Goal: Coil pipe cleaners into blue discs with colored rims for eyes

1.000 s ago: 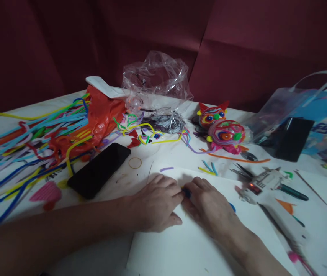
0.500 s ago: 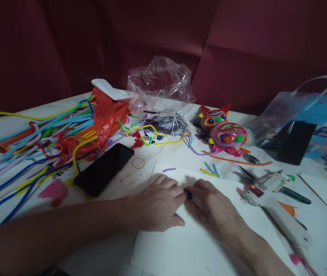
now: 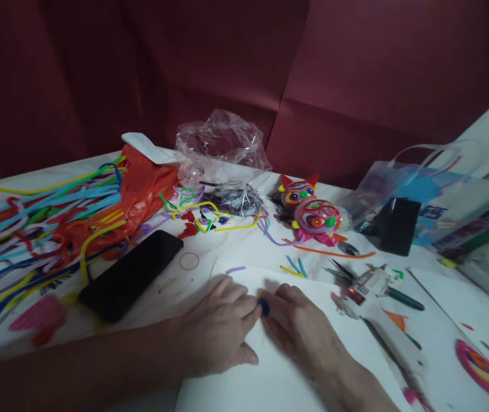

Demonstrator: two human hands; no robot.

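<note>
A small dark blue piece (image 3: 263,306) with a bit of yellow at its edge sits between my two hands, over a white sheet (image 3: 223,395). My right hand (image 3: 298,315) pinches it from the right with curled fingers. My left hand (image 3: 221,326) lies palm down on the sheet, fingers spread, a fingertip touching the piece's left side. Beyond my hands lie a purple strip (image 3: 236,269) and short blue and yellow strips (image 3: 294,269).
Colourful pipe cleaners (image 3: 47,217) and a black phone (image 3: 133,274) are at left. Behind stand a clear plastic bag (image 3: 223,143) and two decorated figures (image 3: 315,220). A glue gun (image 3: 367,292), pliers (image 3: 405,298) and a translucent bag (image 3: 459,200) are at right.
The view has shifted, so the table's objects appear further left and slightly lower. The blue piece now shows a rounder face between my fingers; both hands stay close together.
</note>
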